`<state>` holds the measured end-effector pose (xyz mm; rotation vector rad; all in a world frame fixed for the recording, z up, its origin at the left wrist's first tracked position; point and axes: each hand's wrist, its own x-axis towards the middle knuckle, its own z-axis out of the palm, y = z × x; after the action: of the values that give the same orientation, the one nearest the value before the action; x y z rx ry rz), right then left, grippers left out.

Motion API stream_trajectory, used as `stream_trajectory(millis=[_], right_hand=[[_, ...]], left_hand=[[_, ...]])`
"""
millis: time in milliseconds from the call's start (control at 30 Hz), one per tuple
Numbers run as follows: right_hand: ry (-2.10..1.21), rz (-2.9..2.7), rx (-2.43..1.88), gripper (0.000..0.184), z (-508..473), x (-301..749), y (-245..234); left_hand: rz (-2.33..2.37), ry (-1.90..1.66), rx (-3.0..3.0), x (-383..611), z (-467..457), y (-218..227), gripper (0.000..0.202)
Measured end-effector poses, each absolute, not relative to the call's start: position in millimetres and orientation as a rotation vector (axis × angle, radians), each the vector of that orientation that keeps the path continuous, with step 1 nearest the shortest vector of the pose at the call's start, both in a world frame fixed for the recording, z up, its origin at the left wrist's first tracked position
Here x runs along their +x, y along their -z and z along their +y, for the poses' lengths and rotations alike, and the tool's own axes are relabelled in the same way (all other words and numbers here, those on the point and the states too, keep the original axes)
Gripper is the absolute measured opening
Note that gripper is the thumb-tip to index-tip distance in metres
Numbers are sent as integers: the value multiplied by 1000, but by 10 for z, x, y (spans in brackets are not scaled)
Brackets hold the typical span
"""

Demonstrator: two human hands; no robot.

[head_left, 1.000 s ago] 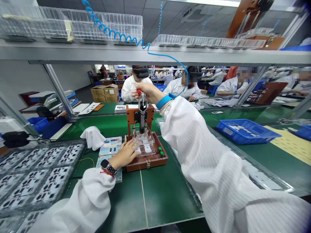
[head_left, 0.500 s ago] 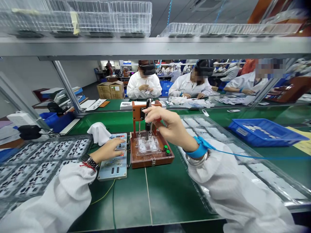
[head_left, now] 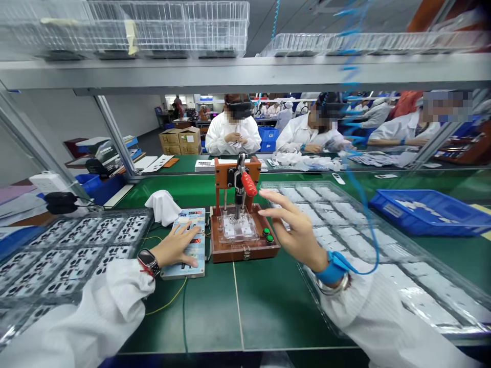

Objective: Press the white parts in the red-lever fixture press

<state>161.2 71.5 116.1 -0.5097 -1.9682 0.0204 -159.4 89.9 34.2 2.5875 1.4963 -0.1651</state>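
Observation:
A brown toggle-clamp test fixture stands in the middle of the green bench, its red clamp handle angled downward. Beneath the clamp, a clear plate covers white parts. Two green buttons sit at the fixture's right front. My right hand is just right of the red handle, fingers apart and holding nothing. To the left, my left hand rests with spread fingers over a light blue control box with red digit displays, partly hiding it.
Clear trays with dark-marked pale panels lie left; a clear tray of white panels lies right. Beyond it are a blue bin and a loose blue wrist-strap cord. A white cloth-covered object stands behind the box. Co-workers sit across.
My right hand has let go of the clamp handle and drawn back to the right, fingers opening. My left hand has shifted slightly lower on the box, fingers spreading. The view has moved slightly.

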Motion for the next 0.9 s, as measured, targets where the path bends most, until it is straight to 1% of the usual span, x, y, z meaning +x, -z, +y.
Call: stream_trajectory(millis=[100,200,300,400,533,900], right_hand=[[-27,-1917,-682,30,783,1878,-859],[-110,-1843,-834,25,928,2153,-544],[-218,-1740,-954,20,1094,2359,-256],[-313,-1639,-1047,20,1212,2478,-52],[-402,-1634,-1065,21,1270,2543,67],[-359,-1869,-1173,29,1137,2471,90]], left_hand=[[1429,143,2744,-1614,865,-390,96],[1442,22,2780,-1703,865,-396,93],[1525,-40,2599,-1807,892,-348,94],[1546,-22,2427,-1861,901,-289,100],[1514,-68,2374,-1856,875,-270,103],[1452,-14,2441,-1835,858,-295,112]])
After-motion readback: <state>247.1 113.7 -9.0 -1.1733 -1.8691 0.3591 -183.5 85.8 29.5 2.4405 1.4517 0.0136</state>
